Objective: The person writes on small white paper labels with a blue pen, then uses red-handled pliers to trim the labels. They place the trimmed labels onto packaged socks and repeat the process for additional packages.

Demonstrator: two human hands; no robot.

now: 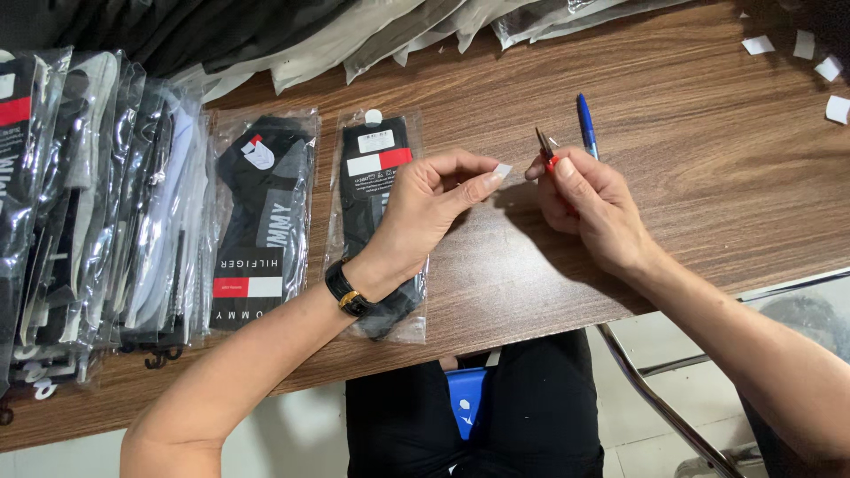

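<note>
1. Left hand: fingers pinch a small white sticker at thumb and forefinger tip, above the tabletop middle.
2. Right hand: fingers clenched round red-handled tweezers, tips slanting up-left.
3. Sticker lies just left of the tweezer tips, apart; the right hand brings them nearest.
4. Bagged black socks lie under the left wrist; blue pen beyond the right hand.

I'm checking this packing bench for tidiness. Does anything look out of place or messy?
Mostly orderly. The one untidy spot is the far right corner of the brown wooden table, where small white paper scraps lie scattered loose. The left hand pinches a small white sticker; the right hand holds red-handled tweezers.
</note>
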